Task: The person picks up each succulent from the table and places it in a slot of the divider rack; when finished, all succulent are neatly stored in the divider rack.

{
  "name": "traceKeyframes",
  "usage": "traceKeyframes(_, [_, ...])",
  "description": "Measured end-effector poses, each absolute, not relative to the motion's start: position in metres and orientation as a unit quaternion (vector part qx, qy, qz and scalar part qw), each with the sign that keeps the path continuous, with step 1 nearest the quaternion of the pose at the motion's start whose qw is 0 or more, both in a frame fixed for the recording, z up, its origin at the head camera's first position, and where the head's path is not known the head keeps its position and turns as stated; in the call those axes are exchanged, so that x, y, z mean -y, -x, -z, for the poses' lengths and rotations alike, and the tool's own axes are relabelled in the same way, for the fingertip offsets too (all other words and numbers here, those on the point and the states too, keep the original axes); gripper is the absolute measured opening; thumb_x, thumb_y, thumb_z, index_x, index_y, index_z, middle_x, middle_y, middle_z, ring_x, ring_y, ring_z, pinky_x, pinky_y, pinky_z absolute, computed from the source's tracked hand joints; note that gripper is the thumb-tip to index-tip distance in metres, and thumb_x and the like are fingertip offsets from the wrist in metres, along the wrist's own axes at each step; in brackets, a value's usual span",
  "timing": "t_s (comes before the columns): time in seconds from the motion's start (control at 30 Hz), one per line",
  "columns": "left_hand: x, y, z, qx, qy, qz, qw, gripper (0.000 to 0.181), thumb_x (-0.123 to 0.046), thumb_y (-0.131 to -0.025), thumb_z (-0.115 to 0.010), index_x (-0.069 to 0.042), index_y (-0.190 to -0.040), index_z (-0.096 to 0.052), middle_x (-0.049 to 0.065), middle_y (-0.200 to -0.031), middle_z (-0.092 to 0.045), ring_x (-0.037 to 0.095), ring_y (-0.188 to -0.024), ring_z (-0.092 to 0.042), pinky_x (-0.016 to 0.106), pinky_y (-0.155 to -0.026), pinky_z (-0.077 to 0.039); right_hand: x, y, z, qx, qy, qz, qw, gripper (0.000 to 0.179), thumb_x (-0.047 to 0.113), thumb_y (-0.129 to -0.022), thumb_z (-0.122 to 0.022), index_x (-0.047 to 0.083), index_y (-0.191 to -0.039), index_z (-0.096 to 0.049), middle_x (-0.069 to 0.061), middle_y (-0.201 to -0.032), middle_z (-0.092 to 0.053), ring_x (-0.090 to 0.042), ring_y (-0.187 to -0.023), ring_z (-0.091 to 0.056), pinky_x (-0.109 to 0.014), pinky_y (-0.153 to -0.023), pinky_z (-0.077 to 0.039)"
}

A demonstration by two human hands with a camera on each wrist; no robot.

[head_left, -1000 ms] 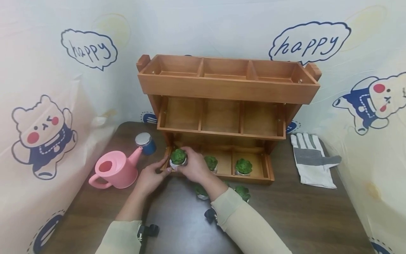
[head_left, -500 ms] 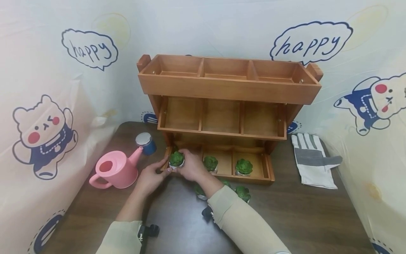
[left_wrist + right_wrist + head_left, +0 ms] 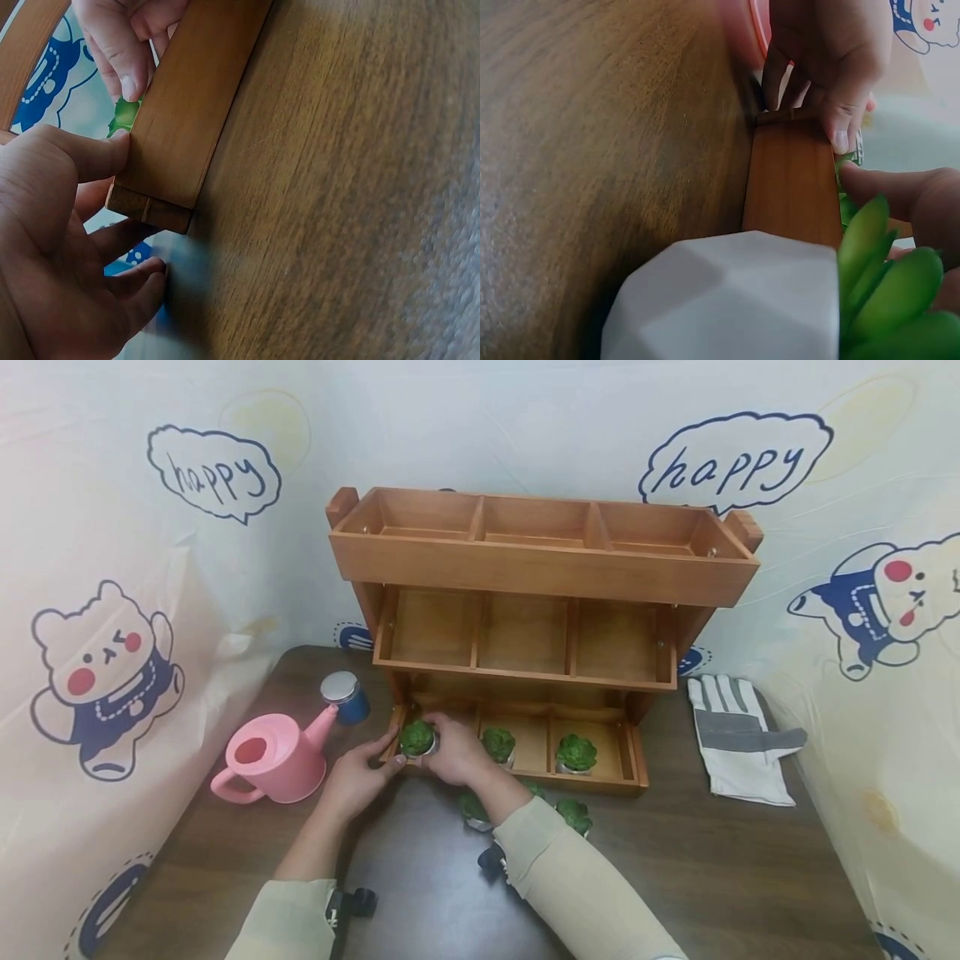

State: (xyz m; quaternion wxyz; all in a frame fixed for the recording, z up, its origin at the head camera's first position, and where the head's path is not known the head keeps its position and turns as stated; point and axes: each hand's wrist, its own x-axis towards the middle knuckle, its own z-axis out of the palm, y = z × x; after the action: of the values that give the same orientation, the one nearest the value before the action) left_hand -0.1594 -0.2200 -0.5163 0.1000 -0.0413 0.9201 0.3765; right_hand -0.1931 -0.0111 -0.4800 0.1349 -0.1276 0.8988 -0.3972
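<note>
Green-leaved, the potted succulent is clamped at its right side by the curled fingers of the right hand, at the front of the bottom tray's left compartment, while that tray's left end is gripped by the left hand, its thumb set just beside the plant.

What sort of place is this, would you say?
Probably a staged indoor corner with a gardening theme: cartoon-printed sheeting rises behind and beside a wood-grain table, which bears a tiered wooden shelf and a pink watering can.
</note>
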Motion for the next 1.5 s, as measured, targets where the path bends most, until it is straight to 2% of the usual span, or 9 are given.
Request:
traceKeyframes(0.4, [0.221,0.161,0.514,-0.916,0.040,-0.385,0.109,0.069,-0.064,-0.096,-0.061,-0.039,-0.158,-0.042,0.020,-0.160,-0.042,0.047,-0.148,-0.036,0.075,-0.113,-0.029,0.002,0.191,0.474,-0.860,0.127,0.475,0.133,0.071,0.012,-0.088,-0.082,0.008,-0.151,-0.050,-0.009,-0.146,-0.061,-0.025,-0.128,-0.063,-0.036,-0.104,-0.053])
traceKeyframes(0.67, [0.223,0.160,0.515,-0.913,0.044,-0.391,0.112,0.070,-0.063,-0.096,-0.062,-0.037,-0.158,-0.043,0.018,-0.161,-0.042,0.047,-0.148,-0.037,0.075,-0.112,-0.029,-0.004,0.181,0.466,-0.843,0.127,0.503,0.141,0.067,0.011,-0.090,-0.080,0.008,-0.150,-0.051,-0.011,-0.145,-0.062,-0.027,-0.127,-0.064,-0.037,-0.101,-0.055])
traceKeyframes(1.03, [0.220,0.159,0.513,-0.916,0.036,-0.386,0.102,0.069,-0.061,-0.098,-0.061,-0.034,-0.159,-0.043,0.019,-0.160,-0.043,0.047,-0.146,-0.039,0.074,-0.112,-0.031,-0.019,0.167,0.466,-0.818,0.138,0.546,0.118,0.065,0.011,-0.090,-0.080,0.005,-0.149,-0.052,-0.013,-0.142,-0.063,-0.028,-0.127,-0.064,-0.035,-0.103,-0.054])
traceKeyframes(1.3, [0.219,0.160,0.512,-0.914,0.041,-0.386,0.122,0.070,-0.062,-0.096,-0.062,-0.039,-0.159,-0.040,0.018,-0.162,-0.041,0.048,-0.147,-0.037,0.076,-0.111,-0.030,-0.034,0.154,0.462,-0.795,0.130,0.582,0.110,0.063,0.009,-0.090,-0.078,0.006,-0.148,-0.053,-0.016,-0.142,-0.062,-0.032,-0.127,-0.063,-0.039,-0.106,-0.053])
traceKeyframes(1.5, [0.219,0.160,0.513,-0.915,0.035,-0.384,0.120,0.072,-0.064,-0.096,-0.062,-0.039,-0.159,-0.040,0.019,-0.162,-0.040,0.048,-0.147,-0.036,0.076,-0.110,-0.030,-0.046,0.149,0.459,-0.777,0.124,0.607,0.110,0.062,0.008,-0.092,-0.078,0.006,-0.148,-0.052,-0.018,-0.143,-0.061,-0.037,-0.129,-0.061,-0.041,-0.108,-0.051])
